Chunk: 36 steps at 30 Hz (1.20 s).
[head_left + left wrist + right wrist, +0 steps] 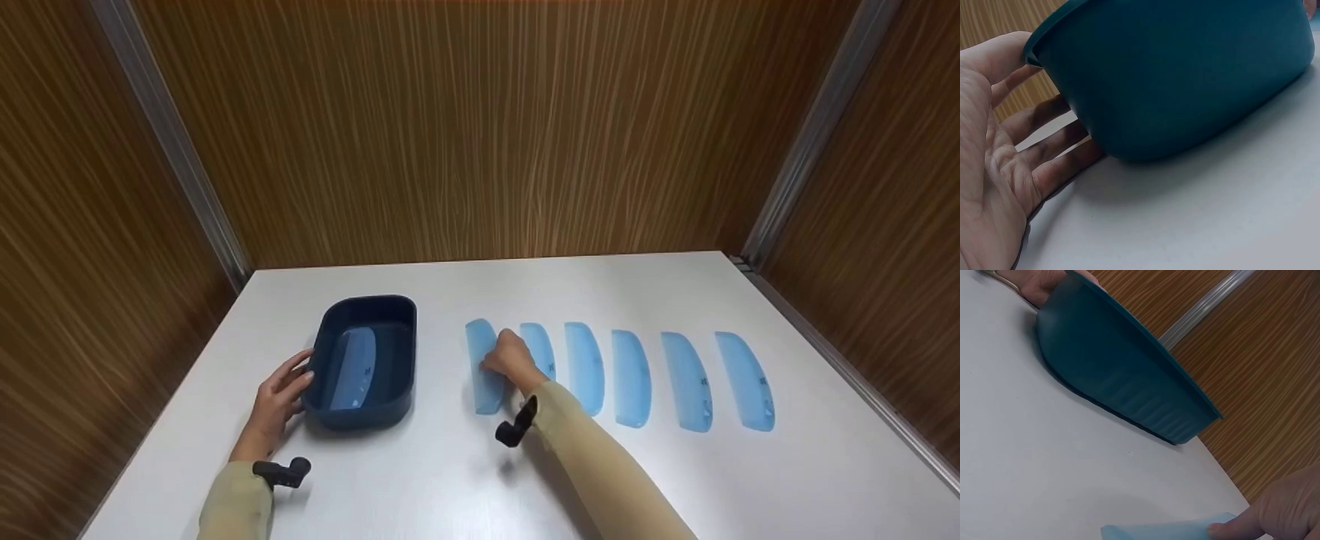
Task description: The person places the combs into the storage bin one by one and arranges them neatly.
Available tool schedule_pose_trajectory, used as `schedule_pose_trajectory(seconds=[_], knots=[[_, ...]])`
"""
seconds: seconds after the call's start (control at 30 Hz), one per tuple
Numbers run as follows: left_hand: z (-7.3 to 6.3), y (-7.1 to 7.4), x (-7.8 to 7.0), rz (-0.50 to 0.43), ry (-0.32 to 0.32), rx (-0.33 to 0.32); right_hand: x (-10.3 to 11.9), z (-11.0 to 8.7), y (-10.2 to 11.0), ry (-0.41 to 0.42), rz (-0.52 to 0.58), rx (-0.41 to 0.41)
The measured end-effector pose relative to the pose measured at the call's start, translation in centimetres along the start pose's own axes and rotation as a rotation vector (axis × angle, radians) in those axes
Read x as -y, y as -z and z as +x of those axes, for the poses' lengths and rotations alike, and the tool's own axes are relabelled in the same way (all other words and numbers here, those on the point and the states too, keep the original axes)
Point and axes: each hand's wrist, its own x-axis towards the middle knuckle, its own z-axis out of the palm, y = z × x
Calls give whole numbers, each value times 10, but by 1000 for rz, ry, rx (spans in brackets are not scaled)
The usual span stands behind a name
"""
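Note:
A dark blue plastic bin [401, 409] stands on the left of the white table, and one flat, light-blue, comb-shaped piece [358, 367] lies inside it. My left hand [276, 397] touches the bin's left side, thumb and fingertips at the rim and outer wall. In the left wrist view its extended fingers [1055, 129] lie along the wall. My right hand [516, 362] pinches the leftmost of the tabletop pieces, a light-blue comb-shaped piece [480, 360], at its curved edge. The right wrist view shows a fingertip on that piece [1168, 530].
Several more comb-shaped pieces, such as a middle one [585, 367] and the far right one [745, 382], form a row right of my hand. Wood-grain panels [480, 135] enclose the white table [420, 487] at the back and sides.

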Motion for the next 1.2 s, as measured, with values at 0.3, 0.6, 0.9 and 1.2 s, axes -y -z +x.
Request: schedule_pose_trajectory(seconds=[0.3,0.6,0.9,1.2], knots=[[5,2,11,5,-7,-20,-4,-1,4,47,83,21],[5,2,10,20,6,-27,-6,0,0,22,196,31],[4,2,7,20,3,-14,-7,2,-6,-17,285,46],[4,3,8,20,-6,-4,-3,-3,-7,-25,390,76]])
